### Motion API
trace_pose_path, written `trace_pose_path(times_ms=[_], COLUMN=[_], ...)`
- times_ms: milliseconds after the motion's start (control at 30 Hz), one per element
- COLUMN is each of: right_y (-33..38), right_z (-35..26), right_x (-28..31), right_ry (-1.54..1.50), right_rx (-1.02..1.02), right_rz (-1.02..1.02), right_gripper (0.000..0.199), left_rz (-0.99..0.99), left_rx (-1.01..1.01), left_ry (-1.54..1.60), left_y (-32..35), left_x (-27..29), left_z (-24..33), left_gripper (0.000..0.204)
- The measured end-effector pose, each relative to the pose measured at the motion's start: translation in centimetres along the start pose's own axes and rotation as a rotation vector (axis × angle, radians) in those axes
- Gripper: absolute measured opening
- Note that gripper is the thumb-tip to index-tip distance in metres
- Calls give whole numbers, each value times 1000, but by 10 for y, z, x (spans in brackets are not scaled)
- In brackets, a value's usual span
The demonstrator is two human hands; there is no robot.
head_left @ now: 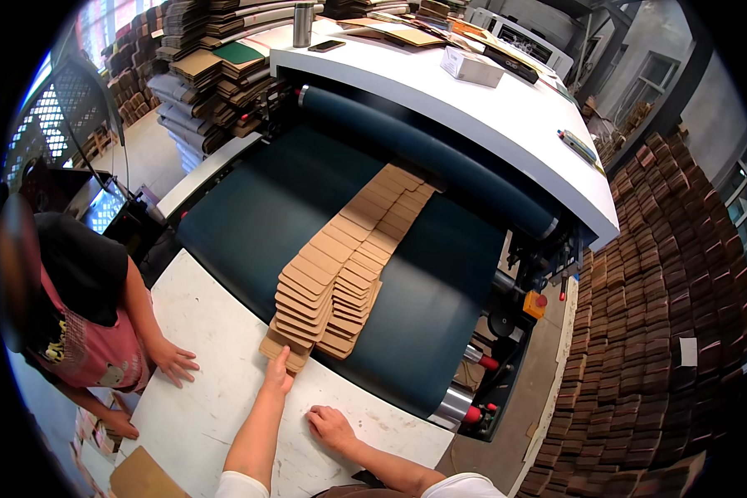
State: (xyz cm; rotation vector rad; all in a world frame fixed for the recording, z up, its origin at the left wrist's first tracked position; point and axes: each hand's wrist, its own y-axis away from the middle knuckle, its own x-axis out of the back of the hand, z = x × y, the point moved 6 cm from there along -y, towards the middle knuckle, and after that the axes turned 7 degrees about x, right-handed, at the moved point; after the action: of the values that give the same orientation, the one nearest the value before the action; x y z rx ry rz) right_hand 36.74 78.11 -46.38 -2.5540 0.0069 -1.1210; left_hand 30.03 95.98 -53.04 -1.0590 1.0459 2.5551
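Machinery filled the middle of the view: a white housing [473, 108] sat above a dark roller [423, 153], and a wide dark-teal belt [249, 216] ran from the roller down to a white table [216, 390]. Stacks of folded brown cartons [664, 315] stood banked along the right side of the machine, and further piles of flat cardboard [207, 75] lay beyond the belt's far left corner.

On the belt, a shingled run of flat brown carton blanks [349, 257] lay overlapped in a line from near the roller to the table's far edge, the lowest blanks resting over that edge.

A co-worker [83, 315] stood at the left edge of the table, one hand [174, 361] resting flat on its surface.

The left hand [279, 373] lay on the table with fingers extended, fingertips touching the lowest blank of the run, gripping nothing. The right hand [332, 427] rested near the table's front edge, fingers loosely curled on the surface, grasping nothing and apart from the blanks.

A metal cup [304, 25], a phone [326, 46] and a small white box [471, 66] stood on top of the housing.
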Motion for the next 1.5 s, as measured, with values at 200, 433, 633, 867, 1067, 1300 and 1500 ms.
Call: trace_pose_path(times_ms=[200, 433, 633, 867, 1067, 1300, 1500], right_y=[-1, -1, -1, 4, -1, 0, 0], right_z=[-3, -3, -5, -2, -2, 3, 3], right_x=[6, 3, 5, -5, 2, 2, 5], right_ry=[6, 3, 32, 47, 24, -3, 3], right_rx=[5, -8, -3, 10, -10, 2, 7], right_rz=[-6, -24, -4, 44, 18, 1, 35], right_gripper=[22, 23, 23, 22, 24, 24, 23], left_rz=[0, -8, 7, 29, 30, 67, 82], left_rx=[12, 40, 53, 4, 56, 76, 94], left_ry=[1, 32, 71, 6, 14, 84, 81], left_y=[1, 15, 24, 32, 43, 45, 55], left_x=[10, 20, 29, 53, 33, 53, 58], left_z=[-3, -1, -2, -2, 1, -4, -2], left_gripper=[50, 51, 49, 47, 46, 47, 47])
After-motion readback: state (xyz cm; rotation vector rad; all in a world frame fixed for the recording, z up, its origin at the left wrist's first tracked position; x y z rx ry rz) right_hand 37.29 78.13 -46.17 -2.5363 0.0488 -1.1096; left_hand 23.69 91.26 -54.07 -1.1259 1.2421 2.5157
